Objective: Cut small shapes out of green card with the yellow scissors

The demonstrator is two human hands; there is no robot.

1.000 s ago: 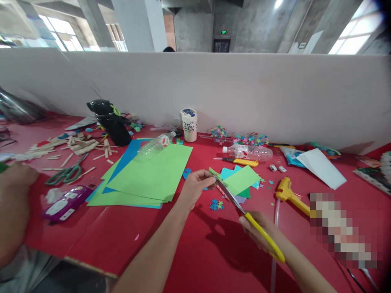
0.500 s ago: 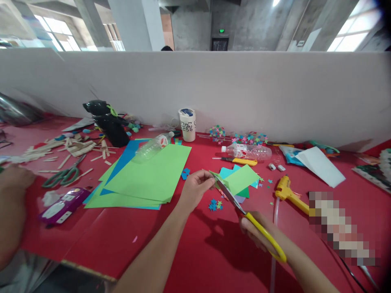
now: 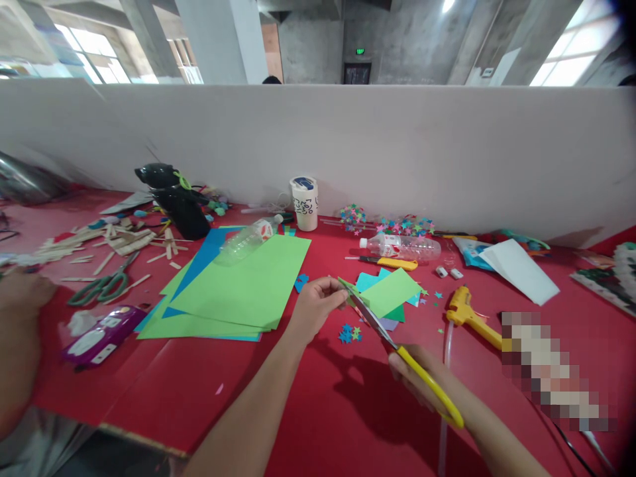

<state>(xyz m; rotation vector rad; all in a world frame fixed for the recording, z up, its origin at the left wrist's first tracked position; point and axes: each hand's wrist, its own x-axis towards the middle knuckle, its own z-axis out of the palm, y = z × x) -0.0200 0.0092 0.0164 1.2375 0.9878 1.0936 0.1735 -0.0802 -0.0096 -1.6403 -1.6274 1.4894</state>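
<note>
Working above a red table (image 3: 169, 387), with large green sheets (image 3: 248, 285) lying to the left of the left grip (image 3: 318, 301). Holding yellow-handled scissors (image 3: 408, 360) clamped in the right grip (image 3: 415, 376), slanting them forward with tips reaching close to the left grip. Working beside a yellow glue gun (image 3: 463, 310) lying to the right of the right grip and farther off. Pinching a small green paper piece (image 3: 352, 287) between thumb and fingers of the left grip, just at the scissors. Hovering near small blue stars (image 3: 346, 333) lying between both grips.
</note>
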